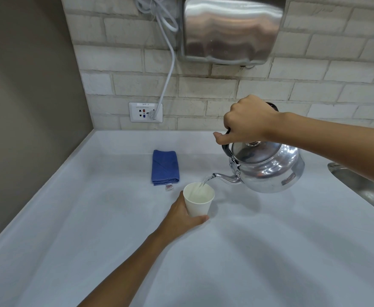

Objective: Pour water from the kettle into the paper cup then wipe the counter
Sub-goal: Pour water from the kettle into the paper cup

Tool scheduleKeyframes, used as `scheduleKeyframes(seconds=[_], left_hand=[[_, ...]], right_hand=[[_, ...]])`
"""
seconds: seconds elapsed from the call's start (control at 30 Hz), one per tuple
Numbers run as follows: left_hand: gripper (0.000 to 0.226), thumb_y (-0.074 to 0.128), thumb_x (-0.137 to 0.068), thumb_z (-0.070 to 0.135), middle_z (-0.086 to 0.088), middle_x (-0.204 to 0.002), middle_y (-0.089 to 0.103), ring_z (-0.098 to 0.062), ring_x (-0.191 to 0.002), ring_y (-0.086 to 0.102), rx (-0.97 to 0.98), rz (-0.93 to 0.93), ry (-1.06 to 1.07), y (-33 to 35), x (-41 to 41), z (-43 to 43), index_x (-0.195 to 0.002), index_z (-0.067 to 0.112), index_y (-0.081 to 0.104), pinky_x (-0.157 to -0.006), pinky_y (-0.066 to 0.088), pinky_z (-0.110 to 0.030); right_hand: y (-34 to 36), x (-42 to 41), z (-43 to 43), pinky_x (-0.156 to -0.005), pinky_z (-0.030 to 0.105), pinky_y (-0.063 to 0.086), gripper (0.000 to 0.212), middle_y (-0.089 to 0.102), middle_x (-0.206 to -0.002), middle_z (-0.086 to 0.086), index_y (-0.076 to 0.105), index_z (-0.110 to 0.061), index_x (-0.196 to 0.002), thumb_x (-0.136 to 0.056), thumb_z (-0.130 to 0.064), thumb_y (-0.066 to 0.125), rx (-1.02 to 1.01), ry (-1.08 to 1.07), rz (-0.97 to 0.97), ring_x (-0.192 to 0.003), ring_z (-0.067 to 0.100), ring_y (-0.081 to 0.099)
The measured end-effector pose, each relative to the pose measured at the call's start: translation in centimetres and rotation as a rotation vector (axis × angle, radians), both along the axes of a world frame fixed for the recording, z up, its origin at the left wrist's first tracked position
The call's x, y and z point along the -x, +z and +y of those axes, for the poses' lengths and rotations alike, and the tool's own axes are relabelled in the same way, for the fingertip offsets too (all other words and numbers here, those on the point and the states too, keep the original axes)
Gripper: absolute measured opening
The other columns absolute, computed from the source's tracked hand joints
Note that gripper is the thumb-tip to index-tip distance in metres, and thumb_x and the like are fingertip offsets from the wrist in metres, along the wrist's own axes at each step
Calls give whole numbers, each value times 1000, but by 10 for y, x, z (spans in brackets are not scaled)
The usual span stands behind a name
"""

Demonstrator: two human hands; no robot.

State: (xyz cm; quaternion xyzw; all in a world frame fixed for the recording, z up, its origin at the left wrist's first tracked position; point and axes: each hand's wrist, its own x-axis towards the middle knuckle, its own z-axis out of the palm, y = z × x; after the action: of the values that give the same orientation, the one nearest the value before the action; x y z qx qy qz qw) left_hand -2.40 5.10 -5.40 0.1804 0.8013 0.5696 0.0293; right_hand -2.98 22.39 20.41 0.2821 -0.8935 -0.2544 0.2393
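A white paper cup (200,201) stands on the pale counter (259,251), and my left hand (182,214) grips it from the left and below. My right hand (247,120) holds the black handle of a shiny steel kettle (268,169), which hangs tilted above the counter to the right of the cup. A thin stream of water (206,181) runs from the kettle's spout into the cup. Behind the cup and slightly to its left lies a folded blue cloth (165,167), flat on the counter.
A steel hand dryer (230,29) hangs on the brick wall, its white cord (168,80) plugged into a wall socket (145,112). A metal sink rim (359,185) shows at the right edge. A side wall bounds the counter on the left.
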Motion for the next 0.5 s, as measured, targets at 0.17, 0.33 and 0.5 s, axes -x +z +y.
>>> scheduleKeyframes(seconds=[0.17,0.33,0.5], left_hand=[[85,83,-60,41,18,-123,53,3,-110,51,2,-1,6,0,0,0,-130,36,36,-79,44,-7],[85,84,-62,37,14,-125,54,0,-112,52,-8,-3,3,-1,0,0,-132,33,36,-84,42,-10],[86,84,-62,37,14,-126,53,-2,-113,52,-10,-1,-3,-1,0,0,-133,31,36,-84,43,-10]], right_hand=[[0,1,1,-46,21,16,63,18,-37,2,18,-10,-39,-82,-46,48,-15,-4,3,-37,18,15],[0,1,2,-46,21,15,63,19,-37,3,18,-10,-40,-82,-46,48,-15,-8,11,-37,18,15],[0,1,2,-46,20,15,64,18,-37,3,18,-10,-40,-83,-45,49,-9,-8,9,-37,18,14]])
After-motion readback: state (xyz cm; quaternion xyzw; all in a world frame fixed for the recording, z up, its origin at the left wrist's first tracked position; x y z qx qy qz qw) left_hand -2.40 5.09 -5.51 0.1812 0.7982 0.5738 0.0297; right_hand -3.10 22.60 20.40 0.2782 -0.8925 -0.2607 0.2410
